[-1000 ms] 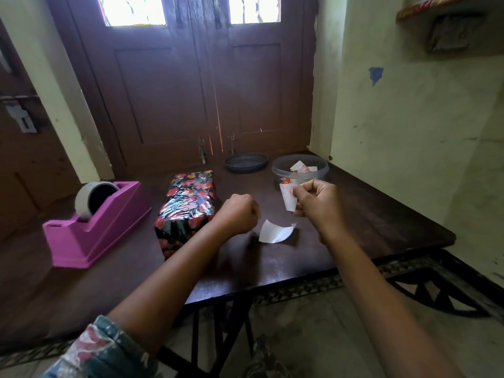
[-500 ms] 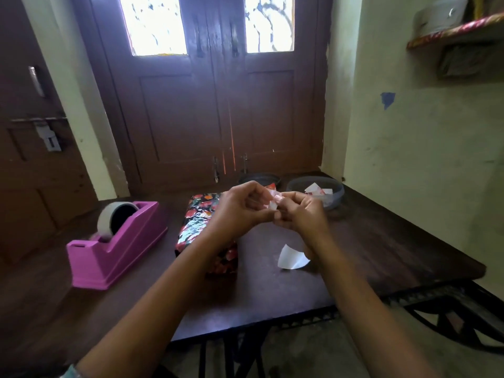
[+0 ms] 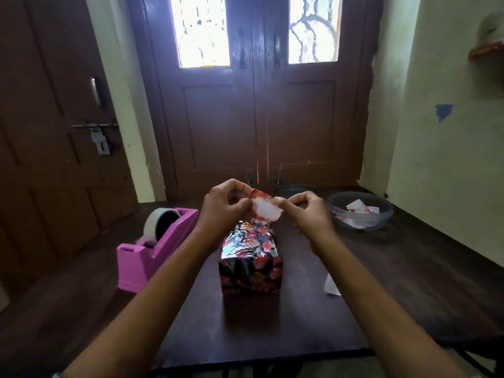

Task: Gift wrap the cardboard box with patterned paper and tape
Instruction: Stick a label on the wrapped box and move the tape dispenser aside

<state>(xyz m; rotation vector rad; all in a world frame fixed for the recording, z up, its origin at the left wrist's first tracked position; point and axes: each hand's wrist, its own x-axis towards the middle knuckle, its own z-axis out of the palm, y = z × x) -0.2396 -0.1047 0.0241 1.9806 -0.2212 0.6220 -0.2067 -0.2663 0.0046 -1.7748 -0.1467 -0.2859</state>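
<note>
The box wrapped in dark floral paper (image 3: 249, 257) lies lengthwise in the middle of the dark wooden table (image 3: 300, 331). Above its far end my left hand (image 3: 227, 205) and my right hand (image 3: 305, 211) pinch the two sides of a small paper scrap (image 3: 266, 210), white on the side facing me with red print along its top edge. The scrap hangs in the air between my fingertips, clear of the box. A pink tape dispenser (image 3: 152, 249) with a roll of tape stands to the left of the box.
A clear plastic bowl (image 3: 360, 215) with paper scraps sits at the back right, a dark bowl (image 3: 296, 190) behind my hands. One white paper piece (image 3: 331, 287) lies right of the box. Brown doors stand behind the table, a wall along its right side.
My view has tilted up and shifted. My left hand came over to meet my right and both now pinch the scrap, lifted above the box's far end.
</note>
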